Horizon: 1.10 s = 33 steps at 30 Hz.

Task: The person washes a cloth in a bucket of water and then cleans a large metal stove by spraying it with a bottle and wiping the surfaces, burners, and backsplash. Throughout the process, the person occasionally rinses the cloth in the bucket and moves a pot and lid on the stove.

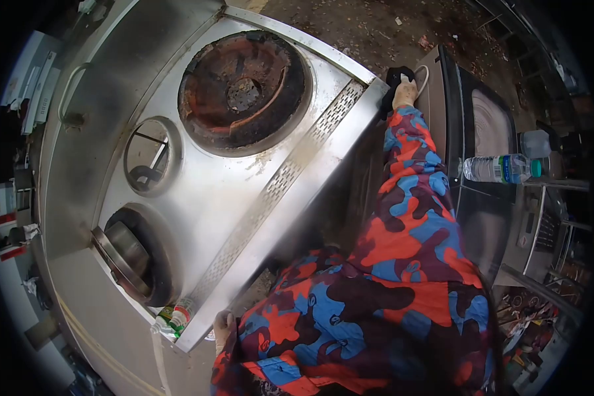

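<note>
A large steel stove (204,195) fills the left and middle of the view, with a rusty round burner (237,92), a smaller round opening (152,157) and a lower burner ring holding a metal pot (127,249). My right hand (404,91), at the end of a camouflage sleeve, is closed on a dark object too unclear to name, by the stove's far corner. My left hand (224,325) is low, near the stove's bottom corner; its fingers are mostly hidden, and whether it holds anything cannot be seen. Green-labelled bottles (180,314) lie at that corner.
To the right stands a dark appliance (475,122) with a pale curved handle beside my right hand. A clear water bottle with a green cap (498,169) lies beyond my sleeve. Metal racks (541,228) are at the far right, and littered ground (369,30) shows behind the stove.
</note>
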### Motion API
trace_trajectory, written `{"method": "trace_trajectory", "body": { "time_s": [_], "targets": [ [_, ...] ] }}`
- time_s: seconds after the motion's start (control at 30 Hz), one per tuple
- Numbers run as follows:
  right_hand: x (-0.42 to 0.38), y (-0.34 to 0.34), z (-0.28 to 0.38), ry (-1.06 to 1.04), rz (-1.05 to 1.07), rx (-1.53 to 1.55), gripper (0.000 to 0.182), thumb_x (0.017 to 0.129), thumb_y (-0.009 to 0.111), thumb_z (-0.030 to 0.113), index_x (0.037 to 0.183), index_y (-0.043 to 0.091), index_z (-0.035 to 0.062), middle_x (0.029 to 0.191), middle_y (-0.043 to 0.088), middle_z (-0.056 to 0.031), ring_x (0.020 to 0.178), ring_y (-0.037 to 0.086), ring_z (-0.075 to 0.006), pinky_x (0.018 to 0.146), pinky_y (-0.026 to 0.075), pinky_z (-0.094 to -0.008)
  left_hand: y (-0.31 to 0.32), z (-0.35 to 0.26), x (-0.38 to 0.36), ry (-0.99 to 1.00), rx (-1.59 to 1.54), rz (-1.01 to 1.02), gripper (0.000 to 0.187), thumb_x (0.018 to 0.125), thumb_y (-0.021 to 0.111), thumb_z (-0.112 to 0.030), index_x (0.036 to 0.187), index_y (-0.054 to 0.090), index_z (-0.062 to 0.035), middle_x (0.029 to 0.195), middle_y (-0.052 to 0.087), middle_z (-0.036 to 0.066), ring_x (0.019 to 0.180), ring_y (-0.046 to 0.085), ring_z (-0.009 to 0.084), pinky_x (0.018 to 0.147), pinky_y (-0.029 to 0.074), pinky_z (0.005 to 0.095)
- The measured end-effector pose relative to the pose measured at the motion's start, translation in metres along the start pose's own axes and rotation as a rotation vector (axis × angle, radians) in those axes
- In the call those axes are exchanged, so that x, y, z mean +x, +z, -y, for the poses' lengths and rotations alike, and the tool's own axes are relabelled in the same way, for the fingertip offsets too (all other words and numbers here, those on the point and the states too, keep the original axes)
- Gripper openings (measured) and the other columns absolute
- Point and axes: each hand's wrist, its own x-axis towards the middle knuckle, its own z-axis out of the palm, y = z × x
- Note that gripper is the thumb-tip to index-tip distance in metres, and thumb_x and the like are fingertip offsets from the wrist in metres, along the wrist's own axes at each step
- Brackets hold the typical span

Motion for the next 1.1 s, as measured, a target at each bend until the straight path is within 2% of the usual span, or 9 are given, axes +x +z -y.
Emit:
{"method": "trace_trajectory", "body": {
  "time_s": [0.1,0.2,0.3,0.7,0.77,0.9,0.97,1.03,1.1],
  "targets": [
    [-0.09,-0.006,0.081,-0.177,-0.115,-0.284,0.059,0.086,0.051,0.043,0.124,0.052,-0.002,0.123,0.054,-0.0226,0.116,0.048,-0.0409,0.103,0.033,-0.0377,-0.001,-0.001,0.011,0.023,0.087,0.008,0.017,0.089,0.055,-0.013,0.099,0.057,-0.0003,0.084,0.06,0.013,0.077,0.059,0.0216,0.071,0.047,0.0322],
    [-0.134,0.007,0.08,-0.157,0.327,-0.997,0.052,0.086,0.05,0.045,0.134,0.047,0.027,0.146,0.034,0.0057,0.135,0.027,-0.033,0.105,0.02,-0.0599,0.006,-0.091,0.003,0.015,0.242,-0.024,0.017,0.09,0.054,-0.014,0.101,0.057,-0.0004,0.085,0.06,0.013,0.078,0.059,0.0223,0.071,0.048,0.0328],
    [-0.127,0.016,0.088,-0.112,0.332,-1.038,0.059,0.086,0.05,0.049,0.141,0.037,0.0313,0.149,0.026,0.0072,0.137,0.023,-0.0325,0.101,0.025,-0.0653,0.005,-0.087,0.004,0.013,0.206,-0.029,0.017,0.09,0.053,-0.013,0.101,0.057,-0.0007,0.087,0.06,0.014,0.079,0.06,0.0256,0.072,0.048,0.0353],
    [-0.046,0.025,0.083,-0.073,0.321,-1.047,0.04,0.094,0.039,0.04,0.117,0.055,0.0108,0.118,0.06,-0.0154,0.109,0.058,-0.0302,0.089,0.047,-0.0433,0.017,-0.064,-0.015,-0.064,0.286,-0.019,0.02,0.09,0.055,-0.017,0.097,0.059,0.001,0.088,0.062,0.017,0.081,0.06,0.0302,0.074,0.047,0.038],
    [-0.053,0.015,0.095,-0.283,0.415,-1.091,0.04,0.094,0.038,0.039,0.113,0.057,0.0093,0.112,0.063,-0.016,0.107,0.06,-0.0317,0.089,0.046,-0.0437,0.013,-0.042,-0.028,-0.167,0.269,-0.068,0.021,0.09,0.057,-0.018,0.098,0.059,0.0008,0.089,0.062,0.016,0.079,0.061,0.0292,0.074,0.047,0.0366],
    [-0.007,0.021,0.047,0.093,0.17,-0.826,0.05,0.093,0.039,0.045,0.114,0.058,0.0038,0.112,0.062,-0.0223,0.108,0.057,-0.0382,0.091,0.044,-0.0455,0.015,-0.05,-0.034,-0.16,0.29,-0.068,0.02,0.091,0.056,-0.017,0.1,0.059,0.0005,0.09,0.063,0.015,0.081,0.06,0.0261,0.075,0.047,0.0341],
    [0.044,0.032,-0.019,-0.269,0.53,-1.333,0.052,0.092,0.039,0.046,0.117,0.056,0.0028,0.113,0.06,-0.0251,0.109,0.056,-0.0403,0.091,0.044,-0.0456,0.01,-0.052,-0.034,-0.209,0.262,-0.08,0.019,0.091,0.056,-0.017,0.1,0.059,0.0004,0.09,0.062,0.014,0.082,0.06,0.0251,0.076,0.047,0.0339],
    [-0.012,0.015,0.036,0.072,0.035,-0.595,0.053,0.092,0.04,0.044,0.118,0.055,0.0013,0.111,0.06,-0.0259,0.108,0.055,-0.042,0.092,0.044,-0.0449,0.006,-0.035,-0.036,-0.07,0.252,-0.062,0.02,0.091,0.057,-0.017,0.101,0.058,0.0004,0.089,0.062,0.014,0.084,0.06,0.0236,0.077,0.046,0.033],
    [-0.039,0.006,0.048,-0.002,-0.022,-0.577,0.051,0.091,0.041,0.043,0.118,0.055,0.0008,0.114,0.059,-0.0264,0.109,0.054,-0.0431,0.092,0.044,-0.0449,0.007,-0.032,-0.036,-0.08,0.21,-0.066,0.02,0.089,0.058,-0.015,0.102,0.058,0.0005,0.092,0.062,0.014,0.087,0.06,0.0253,0.078,0.046,0.0346]
  ]
}}
